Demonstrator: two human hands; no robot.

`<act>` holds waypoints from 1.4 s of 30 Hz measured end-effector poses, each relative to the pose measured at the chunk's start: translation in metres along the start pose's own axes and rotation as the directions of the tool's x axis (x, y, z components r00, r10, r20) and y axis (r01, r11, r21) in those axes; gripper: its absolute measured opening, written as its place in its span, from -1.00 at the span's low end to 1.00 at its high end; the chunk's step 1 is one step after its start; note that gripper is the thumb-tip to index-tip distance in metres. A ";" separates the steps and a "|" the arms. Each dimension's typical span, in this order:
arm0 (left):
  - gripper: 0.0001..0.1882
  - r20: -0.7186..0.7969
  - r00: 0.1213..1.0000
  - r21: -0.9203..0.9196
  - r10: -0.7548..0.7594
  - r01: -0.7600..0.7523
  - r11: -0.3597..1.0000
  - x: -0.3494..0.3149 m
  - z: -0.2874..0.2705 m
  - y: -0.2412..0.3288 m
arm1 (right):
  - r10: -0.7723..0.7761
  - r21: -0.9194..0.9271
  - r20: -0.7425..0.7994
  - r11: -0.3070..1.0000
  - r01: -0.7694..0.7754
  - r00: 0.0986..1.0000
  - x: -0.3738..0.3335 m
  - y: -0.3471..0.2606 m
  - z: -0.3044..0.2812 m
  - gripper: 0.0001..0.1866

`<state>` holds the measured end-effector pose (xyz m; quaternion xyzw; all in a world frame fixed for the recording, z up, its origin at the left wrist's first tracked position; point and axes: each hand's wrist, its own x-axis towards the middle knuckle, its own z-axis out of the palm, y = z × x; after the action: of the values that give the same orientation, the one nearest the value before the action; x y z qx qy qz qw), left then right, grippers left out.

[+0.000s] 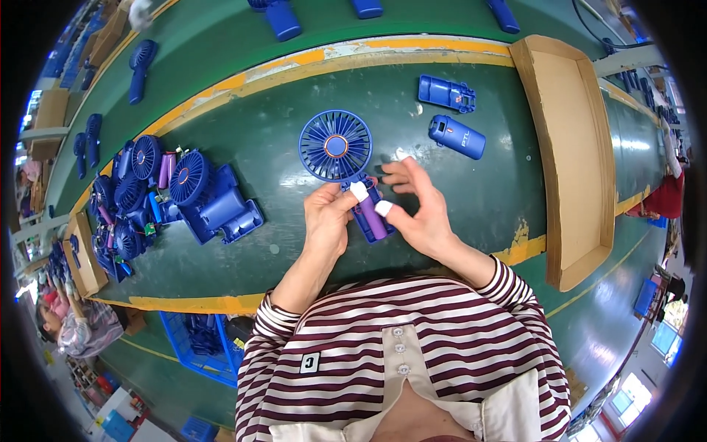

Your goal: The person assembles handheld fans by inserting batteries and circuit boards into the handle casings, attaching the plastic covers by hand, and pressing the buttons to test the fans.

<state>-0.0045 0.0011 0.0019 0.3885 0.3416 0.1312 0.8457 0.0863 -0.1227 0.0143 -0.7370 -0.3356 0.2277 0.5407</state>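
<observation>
Stretching across the middle of the view, the green surface (479, 214) is edged in worn yellow and carries everything being worked on. Beyond its far edge runs a green strip (206, 55), on which blue handheld fans lie well apart from one another. On the right side of the surface stands a long, shallow cardboard tray (578, 169). A heap of blue fan parts (129, 193) covers the left side, round heads and handles jumbled together with purple cylinders among them. Below the near edge, at the left, a blue crate (171, 337) shows more dark blue pieces inside.

Near the centre is the blue fan (336, 146) in work, its round head pointing away from the wearer and its handle lying open toward the body. The left hand (326, 223) is closed around the fan's neck and upper handle, thumb on top. The right hand (427, 221) is partly open, fingers spread beside the handle, the thumb tip close against it; whether it presses cannot be told. Beyond the right hand lie two blue casings (456, 137), one just behind the other. Smaller still, a purple cylinder (372, 219) sits lengthwise in the open handle. White finger covers (359, 191) cap both thumbs and the right index finger.
</observation>
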 end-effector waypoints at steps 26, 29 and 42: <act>-0.81 0.177 0.966 0.181 -0.187 0.155 0.971 -0.003 -0.003 0.016 | -0.713 -0.272 0.542 0.351 0.896 0.444 0.015 0.003 -0.033 -0.56; -0.81 0.198 0.966 0.219 -0.168 0.123 0.968 -0.002 -0.005 0.014 | -0.645 -0.224 0.699 0.214 0.951 0.310 0.022 0.003 -0.036 -0.65; -0.74 0.233 0.972 -0.042 -0.029 0.039 0.998 -0.001 -0.010 0.020 | -0.066 0.191 0.168 0.981 0.033 0.984 0.001 0.003 -0.027 -0.44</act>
<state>-0.0113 0.0191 0.0129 0.3754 0.2437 0.0783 0.8908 0.1064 -0.1398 0.0199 -0.6517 -0.3767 0.3081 0.5817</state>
